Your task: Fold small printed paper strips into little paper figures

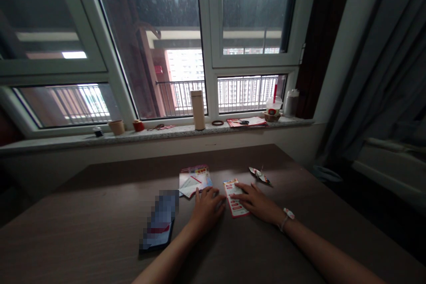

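A narrow folded strip of white and red printed paper (234, 206) lies on the dark wooden table (100, 213). My right hand (258, 202) rests flat on its right side, fingers stretched out over the paper. My left hand (208, 208) lies on the table just left of the strip, fingers curled loosely, one finger pointing toward a stack of colourful printed sheets (194, 180). A small folded paper shape (259, 175) sits beyond my right hand. A bracelet is on my right wrist.
A phone (160, 222) lies left of my left hand. On the window sill (66, 139) stand a tall beige bottle (198, 110), small cups (117, 127), scissors on red paper (246, 121), a drink cup with straw (274, 105) and a jug. A curtain hangs at right.
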The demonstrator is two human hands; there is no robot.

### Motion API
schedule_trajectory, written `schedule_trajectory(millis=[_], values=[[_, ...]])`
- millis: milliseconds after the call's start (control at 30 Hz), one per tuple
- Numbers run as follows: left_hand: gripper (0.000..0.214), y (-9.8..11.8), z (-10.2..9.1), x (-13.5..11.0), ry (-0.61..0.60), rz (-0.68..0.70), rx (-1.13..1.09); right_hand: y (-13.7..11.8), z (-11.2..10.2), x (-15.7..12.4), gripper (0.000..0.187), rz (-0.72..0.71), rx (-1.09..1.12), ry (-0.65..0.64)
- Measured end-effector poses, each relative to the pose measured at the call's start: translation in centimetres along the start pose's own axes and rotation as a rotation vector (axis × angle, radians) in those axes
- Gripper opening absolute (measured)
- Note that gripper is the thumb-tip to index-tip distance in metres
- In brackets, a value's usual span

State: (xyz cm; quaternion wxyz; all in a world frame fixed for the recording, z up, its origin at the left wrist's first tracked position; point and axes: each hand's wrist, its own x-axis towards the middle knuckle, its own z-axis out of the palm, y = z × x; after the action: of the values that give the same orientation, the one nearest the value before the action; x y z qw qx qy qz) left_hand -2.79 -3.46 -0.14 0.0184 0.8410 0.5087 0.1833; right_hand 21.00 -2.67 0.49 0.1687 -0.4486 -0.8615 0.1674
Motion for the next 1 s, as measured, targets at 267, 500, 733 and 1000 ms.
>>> schedule_trajectory(millis=[267,500,733,1000], values=[[0.028,-0.21,0.24,0.05,-0.003,-0.003,0.000,0.04,0.09,-0.05,0.037,-0.006,-0.001,0.008],[0.028,0.26,-0.36,0.01,-0.008,-0.007,0.010,0.00,0.13,-0.05,0.037,0.001,-0.012,0.014],[0.028,0.17,-0.27,0.03,-0.009,0.000,-0.003,0.25,0.24,0.01,0.038,0.006,0.005,0.012],[0.027,0.18,-0.18,0.02,0.006,0.000,0.006,0.08,0.19,-0.03,0.038,0.009,0.013,0.013]])
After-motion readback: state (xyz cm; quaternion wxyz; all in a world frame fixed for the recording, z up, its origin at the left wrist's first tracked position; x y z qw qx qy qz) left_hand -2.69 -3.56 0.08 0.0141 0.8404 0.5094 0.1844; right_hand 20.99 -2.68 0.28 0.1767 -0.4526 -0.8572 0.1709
